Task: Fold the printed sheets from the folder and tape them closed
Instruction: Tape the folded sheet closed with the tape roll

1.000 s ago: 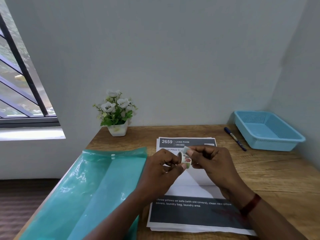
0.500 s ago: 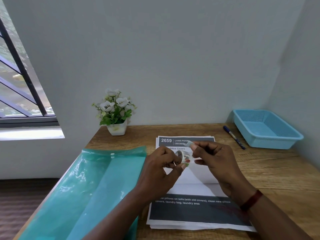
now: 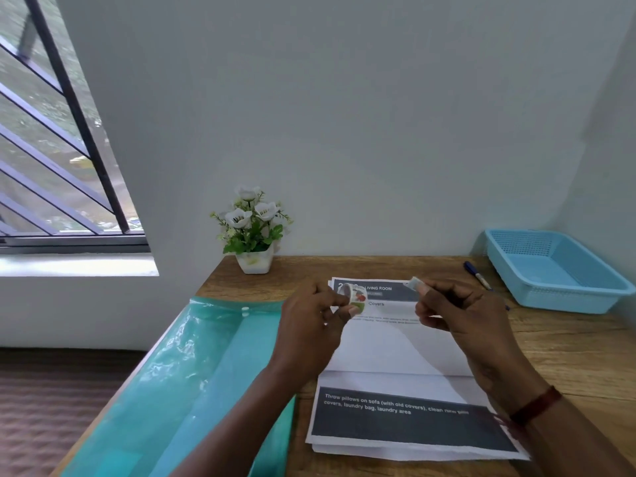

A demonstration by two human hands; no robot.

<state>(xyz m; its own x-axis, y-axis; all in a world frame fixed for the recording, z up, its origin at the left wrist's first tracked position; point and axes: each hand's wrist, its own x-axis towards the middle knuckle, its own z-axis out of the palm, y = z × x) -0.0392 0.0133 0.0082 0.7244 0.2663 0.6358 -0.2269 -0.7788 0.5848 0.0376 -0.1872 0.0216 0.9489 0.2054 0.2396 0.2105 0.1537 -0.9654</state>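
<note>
A stack of printed sheets (image 3: 395,359) lies on the wooden desk (image 3: 568,356), with a dark header at the far end and a dark band of white text near me. My left hand (image 3: 309,335) holds a small roll of patterned tape (image 3: 356,297) above the sheets' far end. My right hand (image 3: 464,318) pinches the tape's free end (image 3: 413,283), pulled out to the right of the roll. The strip between roll and end is hard to make out. A teal plastic folder (image 3: 179,390) lies to the left of the sheets.
A small white pot of white flowers (image 3: 254,235) stands at the desk's far left by the wall. A light blue plastic basket (image 3: 554,270) sits at the far right, with a blue pen (image 3: 476,275) beside it. A barred window is on the left.
My hands have drawn apart: the right hand pulled the tape's end to the right, away from the roll, which my left hand still holds. The view tilted slightly.
</note>
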